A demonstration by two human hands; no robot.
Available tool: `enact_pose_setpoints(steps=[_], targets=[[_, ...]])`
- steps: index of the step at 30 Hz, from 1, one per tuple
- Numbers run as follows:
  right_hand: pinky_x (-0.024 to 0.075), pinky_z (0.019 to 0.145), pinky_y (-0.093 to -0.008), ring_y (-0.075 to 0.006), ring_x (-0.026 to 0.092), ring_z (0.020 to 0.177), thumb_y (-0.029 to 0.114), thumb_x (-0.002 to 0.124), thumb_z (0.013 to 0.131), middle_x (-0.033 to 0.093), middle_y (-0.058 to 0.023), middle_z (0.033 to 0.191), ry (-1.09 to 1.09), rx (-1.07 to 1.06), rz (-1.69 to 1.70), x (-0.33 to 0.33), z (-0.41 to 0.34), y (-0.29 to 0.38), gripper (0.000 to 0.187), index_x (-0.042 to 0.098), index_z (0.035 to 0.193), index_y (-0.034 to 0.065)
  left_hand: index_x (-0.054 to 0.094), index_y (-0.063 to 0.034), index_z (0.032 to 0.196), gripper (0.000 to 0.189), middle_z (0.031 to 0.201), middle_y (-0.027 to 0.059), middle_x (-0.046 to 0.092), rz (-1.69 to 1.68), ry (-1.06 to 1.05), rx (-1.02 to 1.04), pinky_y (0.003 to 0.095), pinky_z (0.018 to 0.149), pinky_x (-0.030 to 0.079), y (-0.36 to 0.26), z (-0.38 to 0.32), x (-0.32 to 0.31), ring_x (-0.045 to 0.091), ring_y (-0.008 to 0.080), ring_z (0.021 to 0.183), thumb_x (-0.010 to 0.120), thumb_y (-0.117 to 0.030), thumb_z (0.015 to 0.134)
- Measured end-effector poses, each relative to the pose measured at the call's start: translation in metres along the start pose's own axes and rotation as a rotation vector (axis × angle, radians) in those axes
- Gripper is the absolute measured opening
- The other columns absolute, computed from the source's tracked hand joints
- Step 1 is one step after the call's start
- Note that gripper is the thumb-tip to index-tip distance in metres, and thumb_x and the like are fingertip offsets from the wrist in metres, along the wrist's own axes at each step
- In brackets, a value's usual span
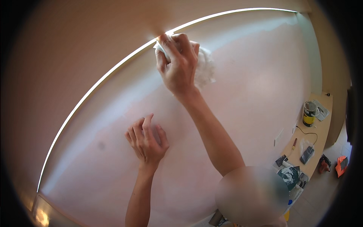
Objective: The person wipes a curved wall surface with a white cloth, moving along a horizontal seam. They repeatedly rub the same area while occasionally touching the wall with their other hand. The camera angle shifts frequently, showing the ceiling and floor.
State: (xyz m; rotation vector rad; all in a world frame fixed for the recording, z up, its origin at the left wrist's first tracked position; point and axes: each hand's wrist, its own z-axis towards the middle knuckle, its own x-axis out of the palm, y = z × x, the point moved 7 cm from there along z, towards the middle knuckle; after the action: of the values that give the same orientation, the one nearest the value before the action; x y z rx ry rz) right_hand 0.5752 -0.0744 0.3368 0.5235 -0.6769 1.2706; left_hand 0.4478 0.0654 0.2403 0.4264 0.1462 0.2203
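Observation:
My right hand [180, 62] holds a crumpled white cloth or paper wipe [206, 68] up against the glowing light strip [96, 82]. Its fingertips meet the strip's edge, and part of the wipe hangs out beyond the knuckles, on the side away from the thumb. Lower and to the left, my left hand [147, 139] has nothing in it, its fingers bent and spread before the pale pinkish wall panel [249, 93]. Whether those fingers touch the panel cannot be told. A whiter, uneven band runs along the panel below the strip.
On a wooden shelf [323, 132] at right stand a paint can [308, 116], a red-handled tool [295, 143] and a dark device in clear plastic [307, 155]. A paint-smeared round lid [287, 177] lies nearer. An orange item [341, 166] is on the floor. A blurred round patch hides the lower right.

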Motion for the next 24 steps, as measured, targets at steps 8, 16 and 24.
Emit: enact_pose_setpoints(steps=[8, 16, 24], targets=[[0.04, 0.079, -0.0395, -0.0217, 0.062, 0.085, 0.004, 0.077, 0.08, 0.064, -0.0043, 0.091, -0.041, -0.015, 0.02, 0.004, -0.007, 0.005, 0.035, 0.072, 0.115, 0.0051, 0.062, -0.0044, 0.124, 0.038, 0.108, 0.0127, 0.063, -0.003, 0.039, -0.015, 0.0436, 0.09, 0.04, 0.003, -0.002, -0.001, 0.057, 0.03, 0.102, 0.065, -0.01, 0.086], [0.0399, 0.08, -0.0384, -0.0202, 0.062, 0.085, 0.003, 0.078, 0.081, 0.065, -0.0037, 0.09, 0.009, 0.011, -0.036, -0.004, -0.001, -0.002, 0.036, 0.073, 0.117, 0.0038, 0.062, -0.0046, 0.124, 0.04, 0.107, 0.011, 0.063, -0.014, 0.003, -0.001, 0.0425, 0.088, 0.039, 0.001, -0.002, 0.001, 0.057, 0.0284, 0.099, 0.067, -0.011, 0.085], [0.0411, 0.081, -0.0368, -0.019, 0.063, 0.084, 0.002, 0.079, 0.08, 0.066, -0.0034, 0.089, -0.001, 0.048, -0.053, -0.003, -0.001, -0.005, 0.037, 0.072, 0.116, 0.0054, 0.062, -0.0031, 0.121, 0.036, 0.109, 0.0115, 0.064, -0.019, 0.025, -0.014, 0.0429, 0.089, 0.04, 0.003, 0.0, 0.0, 0.057, 0.0295, 0.102, 0.066, -0.01, 0.086]])
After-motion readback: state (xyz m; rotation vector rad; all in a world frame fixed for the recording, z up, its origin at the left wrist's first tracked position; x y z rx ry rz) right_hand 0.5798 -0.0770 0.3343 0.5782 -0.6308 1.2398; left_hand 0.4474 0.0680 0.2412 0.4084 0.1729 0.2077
